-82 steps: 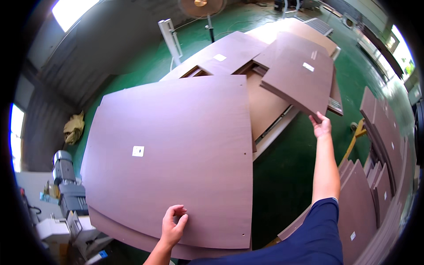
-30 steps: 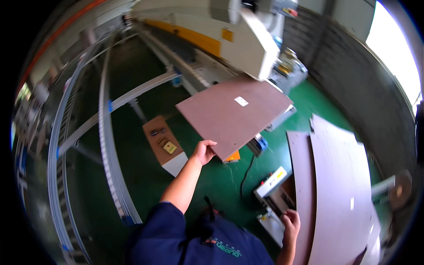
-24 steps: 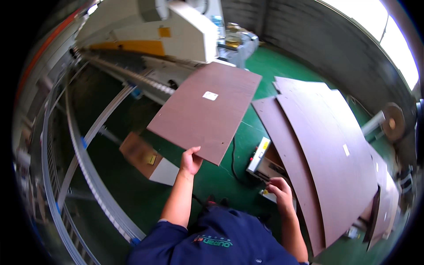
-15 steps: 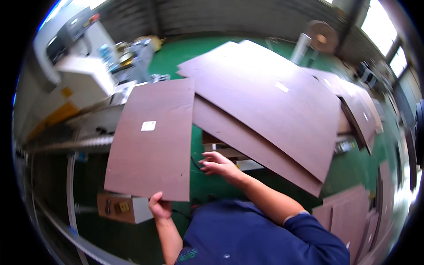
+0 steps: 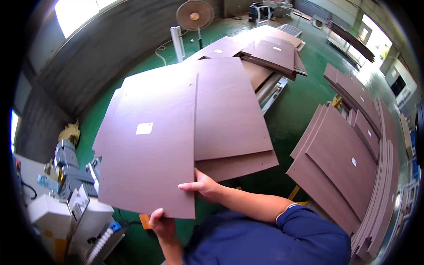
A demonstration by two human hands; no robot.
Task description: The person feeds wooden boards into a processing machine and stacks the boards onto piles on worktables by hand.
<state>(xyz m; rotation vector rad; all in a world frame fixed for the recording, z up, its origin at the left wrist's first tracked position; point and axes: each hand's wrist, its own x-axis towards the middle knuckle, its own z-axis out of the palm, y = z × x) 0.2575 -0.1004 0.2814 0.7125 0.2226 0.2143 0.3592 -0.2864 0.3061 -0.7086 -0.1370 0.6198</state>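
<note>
Both my hands hold a reddish-brown board point(image 5: 152, 163) with a white label stuck near its middle. My left hand point(image 5: 162, 224) grips the near edge, thumb on top and fingers hidden beneath. At the right edge, close to the near corner, my right hand point(image 5: 204, 186) is closed with its thumb lying on the face and the other fingers mostly behind the board. Beyond and partly under the held board, larger brown panels point(image 5: 229, 110) lie in a stack. The held board covers much of the stack's left side.
More brown boards point(image 5: 269, 51) rest on a stand farther back. To my right, many panels point(image 5: 340, 159) lean in rows. A white and grey machine point(image 5: 55, 207) stands at the lower left. A round brown disc-shaped fan point(image 5: 194, 17) stands near the wall, above the green floor point(image 5: 304, 95).
My right hand has gone from free in the air to gripping the board's right edge. The view has turned right, and the board now overlaps the stack.
</note>
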